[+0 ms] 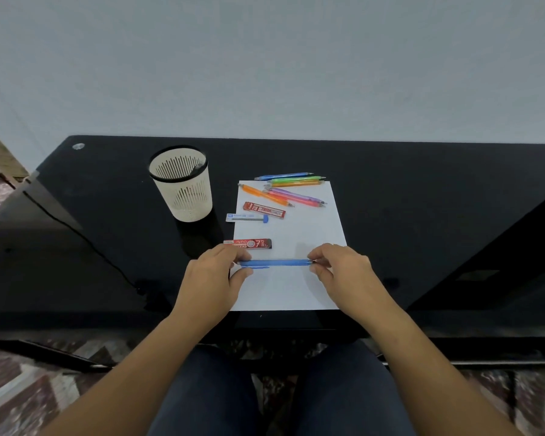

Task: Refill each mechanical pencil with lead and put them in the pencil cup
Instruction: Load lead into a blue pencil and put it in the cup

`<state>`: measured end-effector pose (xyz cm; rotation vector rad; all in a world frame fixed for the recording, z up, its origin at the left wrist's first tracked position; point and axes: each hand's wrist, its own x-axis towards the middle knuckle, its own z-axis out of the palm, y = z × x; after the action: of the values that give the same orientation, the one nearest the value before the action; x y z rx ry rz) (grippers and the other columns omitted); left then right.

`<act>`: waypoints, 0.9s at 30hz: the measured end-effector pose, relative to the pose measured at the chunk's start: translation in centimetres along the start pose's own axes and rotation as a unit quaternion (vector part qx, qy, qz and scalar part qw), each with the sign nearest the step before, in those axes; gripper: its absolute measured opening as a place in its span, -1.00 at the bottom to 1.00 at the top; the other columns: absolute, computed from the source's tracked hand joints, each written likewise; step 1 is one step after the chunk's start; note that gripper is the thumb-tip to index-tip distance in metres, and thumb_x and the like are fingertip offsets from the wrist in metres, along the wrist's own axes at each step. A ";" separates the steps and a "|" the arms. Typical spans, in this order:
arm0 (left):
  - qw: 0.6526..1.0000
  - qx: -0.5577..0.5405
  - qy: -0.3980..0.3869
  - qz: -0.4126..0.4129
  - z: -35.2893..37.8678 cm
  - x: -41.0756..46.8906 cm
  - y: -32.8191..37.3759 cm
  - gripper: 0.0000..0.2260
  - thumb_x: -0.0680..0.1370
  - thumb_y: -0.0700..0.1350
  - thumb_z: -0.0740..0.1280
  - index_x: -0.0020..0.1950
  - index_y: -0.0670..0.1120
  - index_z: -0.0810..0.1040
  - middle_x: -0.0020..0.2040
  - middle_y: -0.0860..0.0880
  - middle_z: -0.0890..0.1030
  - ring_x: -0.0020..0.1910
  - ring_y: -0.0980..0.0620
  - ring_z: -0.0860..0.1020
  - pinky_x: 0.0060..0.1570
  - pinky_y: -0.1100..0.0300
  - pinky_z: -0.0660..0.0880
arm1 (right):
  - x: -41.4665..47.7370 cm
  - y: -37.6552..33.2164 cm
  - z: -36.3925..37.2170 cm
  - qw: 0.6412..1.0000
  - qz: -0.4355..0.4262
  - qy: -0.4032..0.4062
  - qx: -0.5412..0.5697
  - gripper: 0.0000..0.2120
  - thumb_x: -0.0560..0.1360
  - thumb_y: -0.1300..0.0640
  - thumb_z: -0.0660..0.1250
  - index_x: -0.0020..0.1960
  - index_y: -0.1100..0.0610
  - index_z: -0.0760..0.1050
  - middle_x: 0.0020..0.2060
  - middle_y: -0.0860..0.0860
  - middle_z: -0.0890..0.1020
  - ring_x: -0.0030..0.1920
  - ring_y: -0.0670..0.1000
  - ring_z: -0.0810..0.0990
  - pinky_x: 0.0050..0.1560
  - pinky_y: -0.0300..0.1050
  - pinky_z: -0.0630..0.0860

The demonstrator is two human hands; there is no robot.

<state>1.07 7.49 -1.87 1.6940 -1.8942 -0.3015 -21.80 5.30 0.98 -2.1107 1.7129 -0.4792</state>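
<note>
Glossy black table (390, 190) against a plain pale wall (265, 58); patterned floor tiles below. White paper sheet (296, 228) lies centred on it. Slotted white pencil cup (183, 187) stands upright left of the sheet's far end. Loose coloured pencils (291, 190) heaped at the sheet's far edge, three lead cases (255, 228) along its left side. Both forearms reach in from below. Left hand (213, 275) and right hand (340, 265) each pinch one end of a blue mechanical pencil (276, 263), held level, crosswise over the sheet's near half, fingers curled round its tips.
</note>
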 end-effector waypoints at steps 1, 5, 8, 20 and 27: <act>1.000 0.000 -0.001 0.001 0.0 -0.1 0.0 -0.84 0.49 -0.06 0.44 0.05 0.04 0.57 -0.09 0.24 0.48 -0.15 0.17 0.47 -0.02 0.01 0.55 | 0.0 0.1 0.1 0.999 -0.011 -0.004 -0.031 -0.81 0.57 0.00 0.25 0.17 -0.08 0.52 -0.01 -0.15 0.59 0.02 -0.10 0.50 0.20 -0.10 0.36; 1.000 0.005 0.004 0.009 0.2 -0.2 0.0 -0.85 0.48 -0.05 0.45 0.03 0.05 0.57 -0.11 0.26 0.46 -0.16 0.17 0.47 -0.04 -0.02 0.55 | 0.0 0.1 0.1 0.993 -0.027 0.001 -0.111 -0.77 0.58 -0.07 0.20 0.20 -0.13 0.51 0.03 -0.17 0.55 0.04 -0.11 0.45 0.13 -0.13 0.29; 1.000 0.010 -0.002 0.008 0.4 -0.1 0.0 -0.85 0.48 -0.03 0.45 0.03 0.08 0.58 -0.08 0.27 0.48 -0.10 0.16 0.49 0.01 -0.02 0.53 | 0.1 0.1 0.1 0.992 -0.020 0.012 -0.124 -0.76 0.59 -0.07 0.19 0.21 -0.13 0.51 0.08 -0.16 0.52 0.07 -0.12 0.42 0.15 -0.14 0.27; 0.999 0.023 -0.023 -0.020 0.3 0.8 -0.2 -0.83 0.50 0.03 0.41 0.09 0.10 0.60 0.07 0.13 0.59 0.13 0.09 0.51 0.18 -0.07 0.45 | 1.0 0.2 0.3 0.993 -0.002 0.000 -0.122 -0.74 0.59 -0.07 0.18 0.23 -0.12 0.52 0.09 -0.15 0.51 0.09 -0.11 0.39 0.18 -0.15 0.27; 0.994 0.068 -0.076 -0.048 0.4 0.9 -0.3 -0.76 0.55 0.13 0.31 0.19 0.18 0.57 0.16 0.15 0.51 0.18 0.12 0.40 0.23 0.09 0.31 | 0.9 0.6 0.7 0.993 -0.004 -0.015 -0.117 -0.74 0.61 -0.05 0.16 0.23 -0.12 0.51 0.08 -0.15 0.51 0.10 -0.11 0.38 0.19 -0.13 0.26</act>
<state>1.02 6.45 -2.11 1.9040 -1.9851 -0.3563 -21.78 4.37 0.06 -2.2731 1.8215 -0.2574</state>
